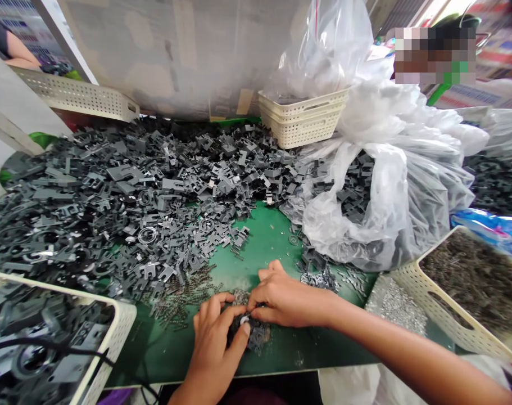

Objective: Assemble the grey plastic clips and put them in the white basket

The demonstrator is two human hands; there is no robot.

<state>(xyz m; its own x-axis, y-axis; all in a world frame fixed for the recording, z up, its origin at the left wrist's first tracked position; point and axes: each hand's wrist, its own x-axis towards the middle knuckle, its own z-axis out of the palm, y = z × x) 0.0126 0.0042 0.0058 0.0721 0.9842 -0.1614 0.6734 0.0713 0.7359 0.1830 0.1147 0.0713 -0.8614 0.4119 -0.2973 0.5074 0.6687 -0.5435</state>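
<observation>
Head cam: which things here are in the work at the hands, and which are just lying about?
At the hands: left hand, right hand, small pale ring, clump of small dark coils.

Lying about: grey plastic parts, clear plastic bag, stacked baskets, basket of dark coils.

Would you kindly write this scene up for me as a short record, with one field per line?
Left hand: appears to hold a small pale ring
Right hand: fingers at the ring, touching a clump of tiny dark springs
Work surface: green mat
Heap: gray plastic parts
Bag: clear plastic bag holding gray parts
Baskets: white basket of black parts; white basket of dark springs
Nearby: another person's arm
</observation>
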